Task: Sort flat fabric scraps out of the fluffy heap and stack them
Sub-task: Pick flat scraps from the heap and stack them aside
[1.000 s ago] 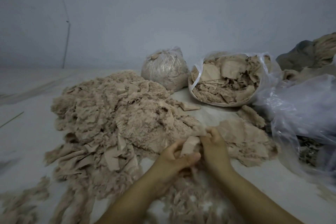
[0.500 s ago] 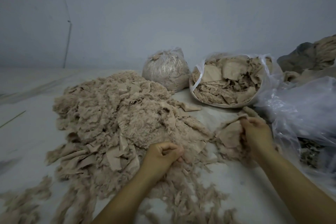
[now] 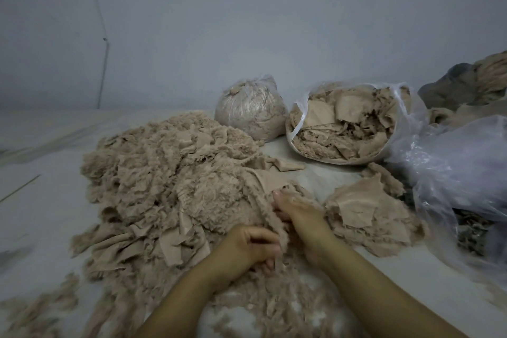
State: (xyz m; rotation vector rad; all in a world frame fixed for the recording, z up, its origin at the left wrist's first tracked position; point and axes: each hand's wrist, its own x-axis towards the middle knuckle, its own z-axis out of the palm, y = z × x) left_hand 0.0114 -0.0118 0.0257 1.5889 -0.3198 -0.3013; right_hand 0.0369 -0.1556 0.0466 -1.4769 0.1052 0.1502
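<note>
- My left hand (image 3: 251,245) curls round a fluffy strip (image 3: 270,221) at the heap's near edge; my right hand (image 3: 297,214) reaches into the fluffy heap (image 3: 170,175), fingers fairly straight
- A small stack of flat scraps (image 3: 366,211) lies to my right; I'd judge most of the sorting remains
- One heap, one stack, one tied bag (image 3: 251,115), one open bag (image 3: 348,125) of scraps

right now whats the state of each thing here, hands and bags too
left hand: fingers curled, gripping a fluffy strip
right hand: reaching into the heap edge, grip unclear
fluffy heap: loose, spread on the floor
flat scrap stack: piled right of the hands
round bag: tied shut, full
open bag: mouth open, full of scraps
clear bag: crumpled, contents unclear
</note>
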